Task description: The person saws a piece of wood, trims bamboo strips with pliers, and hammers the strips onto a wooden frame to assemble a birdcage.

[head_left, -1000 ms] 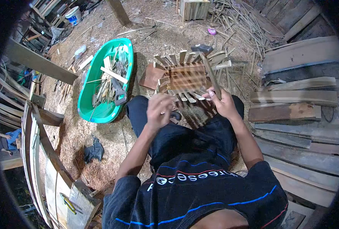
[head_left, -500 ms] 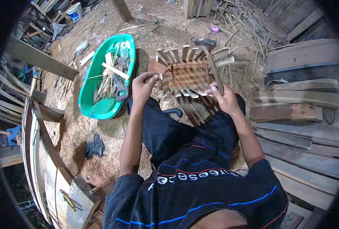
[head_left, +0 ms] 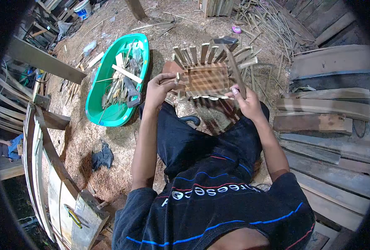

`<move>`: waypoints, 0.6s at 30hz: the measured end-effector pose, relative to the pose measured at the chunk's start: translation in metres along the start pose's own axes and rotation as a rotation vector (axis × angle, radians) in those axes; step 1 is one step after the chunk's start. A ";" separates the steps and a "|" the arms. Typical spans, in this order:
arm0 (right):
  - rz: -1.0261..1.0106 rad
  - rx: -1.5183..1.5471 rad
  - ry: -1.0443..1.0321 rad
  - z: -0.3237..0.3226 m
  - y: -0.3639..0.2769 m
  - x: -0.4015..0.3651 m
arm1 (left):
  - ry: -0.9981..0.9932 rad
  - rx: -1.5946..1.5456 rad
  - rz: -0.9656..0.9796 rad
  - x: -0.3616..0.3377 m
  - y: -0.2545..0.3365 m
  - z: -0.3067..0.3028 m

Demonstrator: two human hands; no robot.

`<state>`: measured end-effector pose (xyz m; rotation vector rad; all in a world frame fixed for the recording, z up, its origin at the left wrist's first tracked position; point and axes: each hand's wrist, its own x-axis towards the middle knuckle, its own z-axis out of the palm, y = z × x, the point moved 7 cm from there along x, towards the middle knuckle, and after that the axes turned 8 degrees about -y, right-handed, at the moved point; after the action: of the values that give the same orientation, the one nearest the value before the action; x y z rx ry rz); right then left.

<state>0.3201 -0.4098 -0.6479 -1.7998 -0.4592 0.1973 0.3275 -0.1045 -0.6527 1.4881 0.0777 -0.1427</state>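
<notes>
Between my knees is a wooden frame (head_left: 206,79) with a slatted base and short slats standing out around its sides. My left hand (head_left: 160,88) is at its left side, fingers closed around one short wooden slat (head_left: 178,77). My right hand (head_left: 247,102) grips the wooden handle of a hammer (head_left: 235,68) at the frame's right edge, thumb along the handle. The hammer's dark head (head_left: 226,40) points away from me, beyond the far slats. A brown flat piece (head_left: 170,66) shows behind the frame's left corner.
To the left lies a green tub (head_left: 94,106) with wood scraps and a handsaw (head_left: 133,98). Stacked planks (head_left: 322,123) line the right side. A pink tape measure (head_left: 236,29) rests on the shavings-covered ground. Curved boards (head_left: 55,166) stand at lower left.
The frame has tilted, so its far slats look more upright and its near ones lower. My left fingers have closed round the slat at the left side. My right hand keeps the hammer.
</notes>
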 end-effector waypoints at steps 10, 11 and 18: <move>-0.020 -0.074 0.024 -0.003 0.000 0.008 | 0.097 0.108 0.069 0.010 0.003 -0.008; -0.025 -0.084 0.025 -0.004 0.000 0.008 | 0.133 0.124 0.076 0.013 0.002 -0.012; -0.019 -0.111 0.014 -0.002 -0.005 0.005 | 0.172 -0.016 0.036 0.033 0.008 -0.018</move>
<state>0.3241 -0.4089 -0.6417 -1.9034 -0.4858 0.1485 0.3617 -0.0874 -0.6512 1.4823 0.1899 0.0155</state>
